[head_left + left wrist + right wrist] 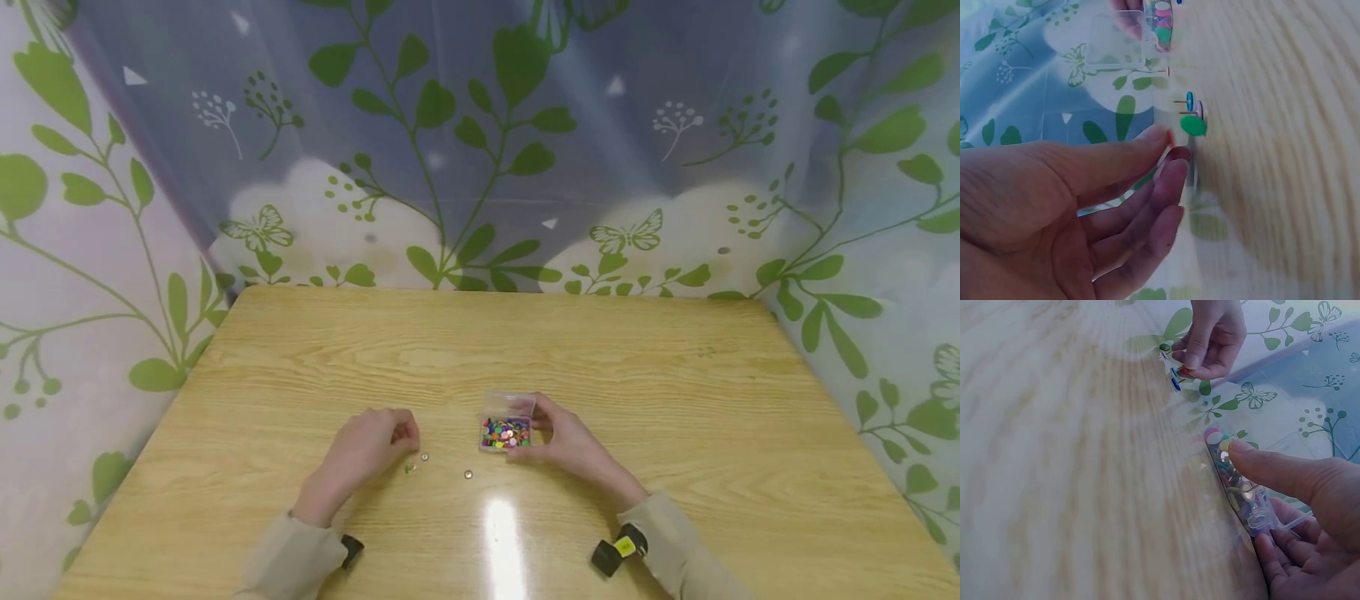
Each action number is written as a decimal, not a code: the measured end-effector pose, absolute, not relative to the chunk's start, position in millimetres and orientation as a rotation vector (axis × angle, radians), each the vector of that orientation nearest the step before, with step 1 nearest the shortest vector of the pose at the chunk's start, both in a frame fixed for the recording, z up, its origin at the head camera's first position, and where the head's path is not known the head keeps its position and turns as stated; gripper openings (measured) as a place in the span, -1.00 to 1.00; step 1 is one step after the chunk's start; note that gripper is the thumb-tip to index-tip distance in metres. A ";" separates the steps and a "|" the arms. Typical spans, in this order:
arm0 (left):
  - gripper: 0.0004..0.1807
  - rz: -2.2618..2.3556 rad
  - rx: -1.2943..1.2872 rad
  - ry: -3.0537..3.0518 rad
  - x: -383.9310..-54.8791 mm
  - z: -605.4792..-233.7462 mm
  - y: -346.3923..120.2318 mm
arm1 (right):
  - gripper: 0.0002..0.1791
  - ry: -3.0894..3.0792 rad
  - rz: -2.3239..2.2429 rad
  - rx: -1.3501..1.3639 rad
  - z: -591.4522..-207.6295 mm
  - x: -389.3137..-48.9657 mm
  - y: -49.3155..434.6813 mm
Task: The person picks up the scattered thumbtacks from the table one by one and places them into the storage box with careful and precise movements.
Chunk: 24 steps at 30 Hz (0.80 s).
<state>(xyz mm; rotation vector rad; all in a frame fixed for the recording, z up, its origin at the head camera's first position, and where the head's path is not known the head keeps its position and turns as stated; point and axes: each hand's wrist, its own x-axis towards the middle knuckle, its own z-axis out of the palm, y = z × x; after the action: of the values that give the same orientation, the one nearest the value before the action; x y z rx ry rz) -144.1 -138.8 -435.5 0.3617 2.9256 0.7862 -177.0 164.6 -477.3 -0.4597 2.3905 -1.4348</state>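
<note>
My left hand (367, 442) is just above the table, left of the box. Its thumb and fingertips pinch a red thumbtack (1169, 137), mostly covered by them. Close by on the wood lie a green thumbtack (1193, 125) and a blue thumbtack (1190, 100), their pins showing. My right hand (567, 443) grips a small clear plastic box (492, 451) from its right side, thumb at the near edge and fingers behind. Its hinged lid (498, 403) stands up at the back. Many-coloured thumbtacks (506, 433) fill the box.
Another thumbtack (468, 474) lies alone between the left hand and the box. The wooden table (675, 375) meets a leaf-patterned curtain (480, 167) at the back and sides. Dark wrist devices (607, 558) sit near both sleeves.
</note>
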 end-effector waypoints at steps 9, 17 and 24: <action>-0.87 0.825 0.401 2.982 -147.7 -435.7 -121.2 | -0.19 2.408 -1.428 -0.467 -476.8 -177.5 164.0; -0.91 0.824 0.500 2.979 -150.7 -431.5 -95.5 | -0.20 2.393 -1.445 -0.452 -476.0 -177.1 163.2; -0.97 0.846 0.683 2.998 -157.7 -425.1 -74.1 | -0.21 2.396 -1.448 -0.486 -476.7 -177.4 163.5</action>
<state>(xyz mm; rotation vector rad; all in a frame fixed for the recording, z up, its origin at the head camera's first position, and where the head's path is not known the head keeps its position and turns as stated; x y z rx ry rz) -157.7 -74.1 -425.1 0.6833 2.9976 0.8462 -177.4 163.5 -476.7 -0.4861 2.3963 -1.4475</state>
